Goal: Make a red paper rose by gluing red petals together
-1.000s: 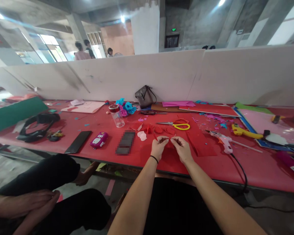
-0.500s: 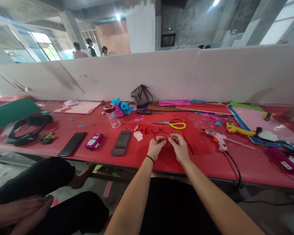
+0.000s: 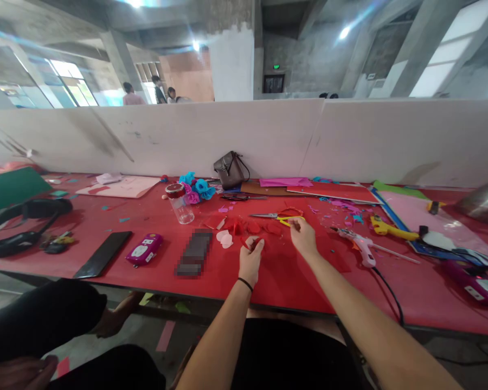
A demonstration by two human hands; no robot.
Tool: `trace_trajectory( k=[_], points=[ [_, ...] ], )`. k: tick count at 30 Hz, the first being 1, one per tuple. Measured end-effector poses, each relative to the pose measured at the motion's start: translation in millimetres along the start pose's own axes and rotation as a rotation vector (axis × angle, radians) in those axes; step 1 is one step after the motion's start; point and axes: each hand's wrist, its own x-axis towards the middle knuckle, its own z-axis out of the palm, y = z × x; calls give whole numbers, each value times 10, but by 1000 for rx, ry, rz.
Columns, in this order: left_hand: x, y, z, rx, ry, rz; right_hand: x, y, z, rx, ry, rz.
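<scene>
On the red table (image 3: 106, 227), near its front edge: left hand (image 3: 250, 260) pinching a small red cut-out piece (image 3: 249, 242) in its fingertips, right hand (image 3: 303, 236) stretched farther out, fingers curled just short of the yellow-handled scissors (image 3: 282, 217), grip on anything impossible to tell. Around the hands: more red petals (image 3: 264, 227) just beyond, pale petals (image 3: 224, 238) to the left, glue gun (image 3: 360, 242) to the right, clear jar (image 3: 179, 202) far left.

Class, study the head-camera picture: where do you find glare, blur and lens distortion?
Head view: ceiling lights flare into streaks; the windows are blown out; the white partition bows from wide-angle distortion; one dark object on the red table is pixelated.
</scene>
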Motion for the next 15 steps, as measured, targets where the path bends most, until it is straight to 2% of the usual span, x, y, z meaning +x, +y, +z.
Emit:
trace_trajectory(
  k=[3,6,11,15],
  points=[
    [20,12,-1,-44,37,34,481,62,-25,-81,-66,-11],
    [50,2,-8,-20,67,55,768,90,6,-126,-120,-16],
    [63,-15,-13,-33,82,43,877,22,38,-177,-127,-20],
    [30,38,-7,-73,48,0,812,-112,-86,-209,-92,-14]
  ],
)
